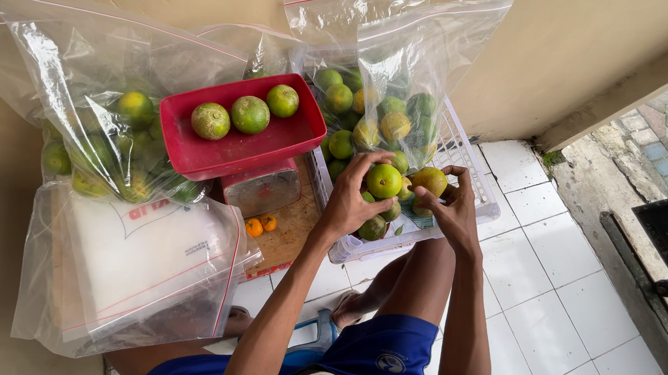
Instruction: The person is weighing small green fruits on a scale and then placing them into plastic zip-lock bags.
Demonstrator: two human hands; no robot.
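Note:
My left hand (pixel 348 202) grips a green citrus fruit (pixel 384 180) over a white plastic crate (pixel 481 190) that holds several more green and yellowish fruits. Beside it, my right hand (pixel 453 207) holds a yellow-green fruit (pixel 429 180) at the fingertips. Both hands hover above the crate's near end. A red tray (pixel 231 151) sits on a small scale (pixel 263 188) to the left, with three green fruits (pixel 250 114) in it.
Clear zip bags of green fruits (pixel 398 91) lean on the wall behind the crate, another (pixel 107 139) stands at left. A bag of flat plastic bags (pixel 145 261) lies in front. Two small orange fruits (pixel 260 225) rest on a wooden board. White tiled floor (pixel 557 305) extends right.

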